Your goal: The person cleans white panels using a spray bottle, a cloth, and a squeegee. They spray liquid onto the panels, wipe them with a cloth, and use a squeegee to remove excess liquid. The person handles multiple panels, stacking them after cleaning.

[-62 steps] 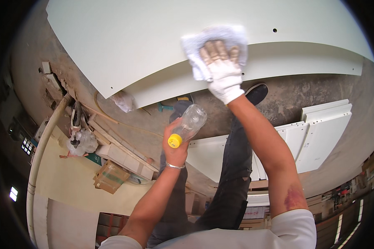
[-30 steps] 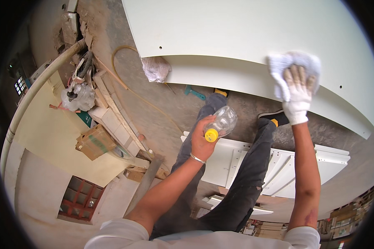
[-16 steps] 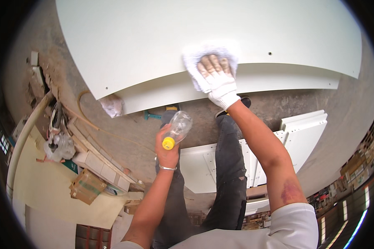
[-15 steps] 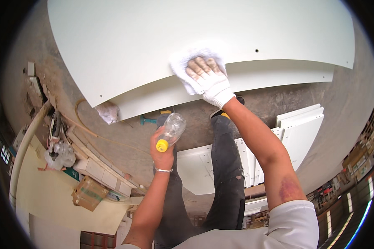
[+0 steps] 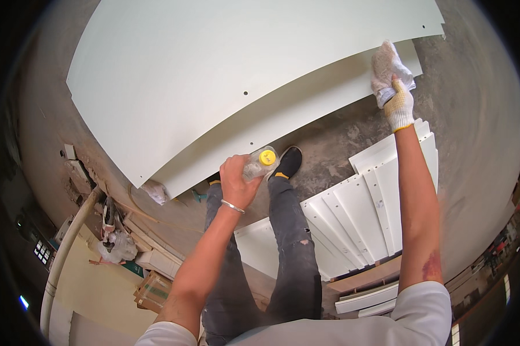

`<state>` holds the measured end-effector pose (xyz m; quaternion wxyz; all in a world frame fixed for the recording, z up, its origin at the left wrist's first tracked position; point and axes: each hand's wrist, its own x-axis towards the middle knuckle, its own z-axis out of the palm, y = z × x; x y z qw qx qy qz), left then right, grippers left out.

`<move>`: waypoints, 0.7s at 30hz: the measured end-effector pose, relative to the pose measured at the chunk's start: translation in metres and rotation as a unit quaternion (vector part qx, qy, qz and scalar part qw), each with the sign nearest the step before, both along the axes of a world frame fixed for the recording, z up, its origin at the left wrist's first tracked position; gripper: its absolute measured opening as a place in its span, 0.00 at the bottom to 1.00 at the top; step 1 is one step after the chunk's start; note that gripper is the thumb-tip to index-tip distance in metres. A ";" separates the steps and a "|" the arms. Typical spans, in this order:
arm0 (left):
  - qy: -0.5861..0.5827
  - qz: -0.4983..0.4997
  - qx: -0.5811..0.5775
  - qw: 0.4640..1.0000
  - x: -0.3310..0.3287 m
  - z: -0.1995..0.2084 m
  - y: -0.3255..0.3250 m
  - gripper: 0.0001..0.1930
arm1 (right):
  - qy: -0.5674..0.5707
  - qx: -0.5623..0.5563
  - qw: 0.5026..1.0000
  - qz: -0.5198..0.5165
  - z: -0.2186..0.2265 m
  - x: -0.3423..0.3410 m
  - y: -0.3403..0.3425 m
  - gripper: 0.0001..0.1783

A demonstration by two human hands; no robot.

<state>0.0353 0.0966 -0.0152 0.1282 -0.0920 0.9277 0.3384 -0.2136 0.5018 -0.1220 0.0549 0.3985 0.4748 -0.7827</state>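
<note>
Your left hand [image 5: 237,183] is gripping a bottle [image 5: 253,170] mid-frame, its yellow cap [image 5: 267,157] facing you. Your gloved right hand [image 5: 399,107] is squeezing a cloth [image 5: 386,64] at the upper right, its long way running up and down. The cloth is looking bunched and pinkish white. The bottle is see-through; what it is holding is hard to tell. A white board [image 5: 214,52] is filling the top.

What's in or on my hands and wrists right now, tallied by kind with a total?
Clear bottle, in the left hand: 1
Bunched cloth, in the right hand: 1
White glove, on the right hand: 1
Silver bracelet, on the left wrist: 1
Total: 4
</note>
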 end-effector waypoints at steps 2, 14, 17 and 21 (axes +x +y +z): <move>-0.002 -0.054 -0.023 0.998 -0.045 0.007 0.023 0.24 | 0.050 -0.286 0.956 0.045 0.028 0.048 -0.011 0.28; 0.066 -0.298 -0.287 0.908 -0.208 0.091 0.103 0.10 | 0.011 -0.447 0.892 -0.066 0.077 0.155 -0.083 0.28; 0.041 -0.366 -0.302 0.879 -0.223 0.101 0.116 0.07 | 0.006 -0.440 0.896 -0.061 0.081 0.149 -0.079 0.27; 0.026 -0.394 -0.291 0.871 -0.249 0.100 0.122 0.07 | 0.051 -0.451 0.889 -0.062 0.083 0.126 -0.080 0.30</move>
